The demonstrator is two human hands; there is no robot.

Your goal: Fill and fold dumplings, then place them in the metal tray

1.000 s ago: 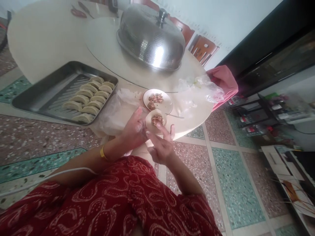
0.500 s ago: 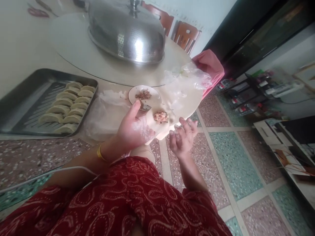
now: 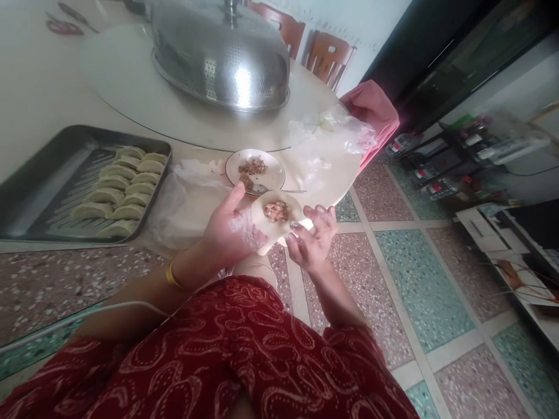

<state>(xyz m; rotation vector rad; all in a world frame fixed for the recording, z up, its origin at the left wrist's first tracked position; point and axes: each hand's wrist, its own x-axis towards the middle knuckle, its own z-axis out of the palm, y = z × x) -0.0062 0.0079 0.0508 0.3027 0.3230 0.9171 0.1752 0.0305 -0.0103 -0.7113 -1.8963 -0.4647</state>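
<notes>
Round table (image 3: 52, 81), upper left of frame: metal tray (image 3: 52, 157) at left, domed steel cover (image 3: 220, 55) top centre, small plate (image 3: 273, 174) centre, plastic bags (image 3: 323, 145), pink cloth (image 3: 371, 107) at right edge.

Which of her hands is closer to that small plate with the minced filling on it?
Left. The left hand, holding the filled dumpling wrapper, has its thumb almost at the plate rim. The right hand sits lower, beyond the wrapper.
</notes>
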